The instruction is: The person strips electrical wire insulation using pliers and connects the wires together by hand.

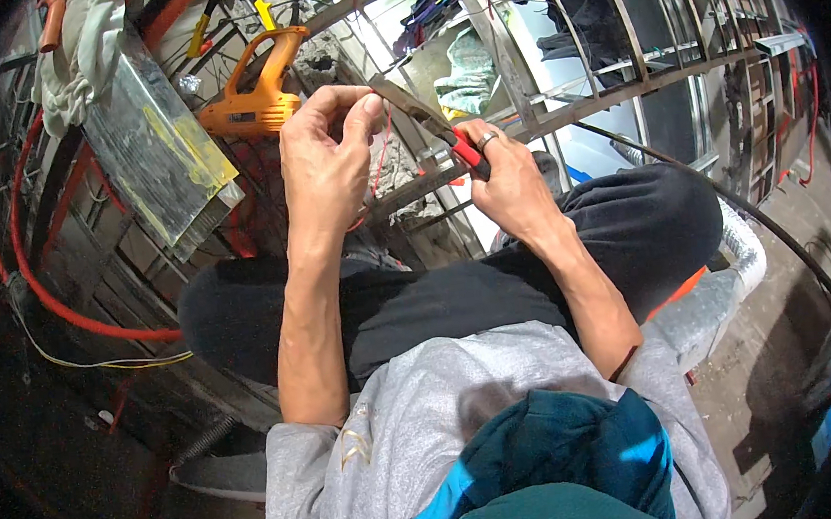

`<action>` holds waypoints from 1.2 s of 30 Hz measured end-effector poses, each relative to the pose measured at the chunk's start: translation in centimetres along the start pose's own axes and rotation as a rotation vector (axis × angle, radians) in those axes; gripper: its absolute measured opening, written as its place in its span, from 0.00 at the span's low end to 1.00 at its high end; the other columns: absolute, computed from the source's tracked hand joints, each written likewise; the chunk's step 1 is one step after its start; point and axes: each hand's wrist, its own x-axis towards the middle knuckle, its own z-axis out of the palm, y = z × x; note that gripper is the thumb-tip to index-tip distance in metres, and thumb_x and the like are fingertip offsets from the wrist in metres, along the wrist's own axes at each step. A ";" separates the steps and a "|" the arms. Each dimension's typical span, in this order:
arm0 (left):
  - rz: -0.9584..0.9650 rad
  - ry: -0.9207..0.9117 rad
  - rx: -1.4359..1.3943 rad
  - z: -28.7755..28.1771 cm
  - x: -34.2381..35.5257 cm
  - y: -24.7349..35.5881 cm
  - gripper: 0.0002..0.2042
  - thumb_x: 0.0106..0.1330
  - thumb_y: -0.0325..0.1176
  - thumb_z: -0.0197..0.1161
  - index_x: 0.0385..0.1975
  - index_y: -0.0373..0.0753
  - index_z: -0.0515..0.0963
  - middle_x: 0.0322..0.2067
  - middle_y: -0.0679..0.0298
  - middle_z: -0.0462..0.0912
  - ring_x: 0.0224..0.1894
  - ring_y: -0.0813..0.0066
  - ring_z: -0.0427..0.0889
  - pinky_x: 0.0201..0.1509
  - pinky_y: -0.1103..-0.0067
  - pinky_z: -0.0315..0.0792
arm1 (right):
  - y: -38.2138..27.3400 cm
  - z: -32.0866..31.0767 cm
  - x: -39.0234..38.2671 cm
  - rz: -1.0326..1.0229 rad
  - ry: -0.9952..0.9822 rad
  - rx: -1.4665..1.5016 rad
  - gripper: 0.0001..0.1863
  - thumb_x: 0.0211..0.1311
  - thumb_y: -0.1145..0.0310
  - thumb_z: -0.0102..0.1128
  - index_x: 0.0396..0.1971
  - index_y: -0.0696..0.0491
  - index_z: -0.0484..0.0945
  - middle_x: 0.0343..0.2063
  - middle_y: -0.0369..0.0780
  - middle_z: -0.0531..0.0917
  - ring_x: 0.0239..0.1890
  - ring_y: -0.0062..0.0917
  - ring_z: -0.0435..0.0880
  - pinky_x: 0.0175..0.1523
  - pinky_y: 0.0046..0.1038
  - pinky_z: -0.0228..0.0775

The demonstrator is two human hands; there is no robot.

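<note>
My left hand (323, 159) is raised, thumb and forefinger pinched together at the tip of the tool in the other hand. A thin red wire (387, 148) hangs just beside those fingertips; what exactly the pinch holds is too small to make out. My right hand (516, 186) is wrapped around the red-and-black handle of pliers (420, 113). Their long, dull metal head points up and left toward my left fingertips. Just beyond my left hand lies an orange power tool (257, 90) with a loop handle.
A grey metal duct piece (157, 134) with yellow smears lies at left, a pale cloth (87, 61) over its top. Red conduit (74, 314) curves below it. A metal ladder-like frame (609, 94) crosses the upper right. A black cable (756, 200) runs past my knee.
</note>
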 end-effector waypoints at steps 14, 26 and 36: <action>0.504 0.235 0.514 -0.1 -1.2 1.7 0.07 0.68 0.27 0.68 0.42 0.32 0.83 0.35 0.52 0.87 0.35 0.56 0.87 0.41 0.69 0.79 | -1.6 -1.8 0.8 -0.168 0.037 -0.081 0.27 0.53 0.81 0.55 0.57 0.58 0.77 0.50 0.54 0.82 0.52 0.53 0.80 0.59 0.45 0.72; 0.506 0.266 0.464 -0.9 -1.8 2.3 0.08 0.68 0.29 0.70 0.42 0.32 0.86 0.36 0.53 0.89 0.35 0.64 0.89 0.42 0.74 0.80 | -4.7 -6.1 -1.2 0.148 -0.283 0.189 0.24 0.66 0.78 0.56 0.63 0.60 0.73 0.50 0.56 0.83 0.51 0.52 0.83 0.59 0.43 0.74; 0.459 0.242 0.436 -1.5 -2.6 3.1 0.07 0.67 0.29 0.70 0.40 0.32 0.85 0.33 0.52 0.87 0.33 0.56 0.86 0.39 0.68 0.78 | -9.7 -13.8 1.6 -0.420 0.114 -0.921 0.36 0.57 0.82 0.57 0.70 0.51 0.69 0.57 0.44 0.75 0.61 0.42 0.75 0.64 0.40 0.73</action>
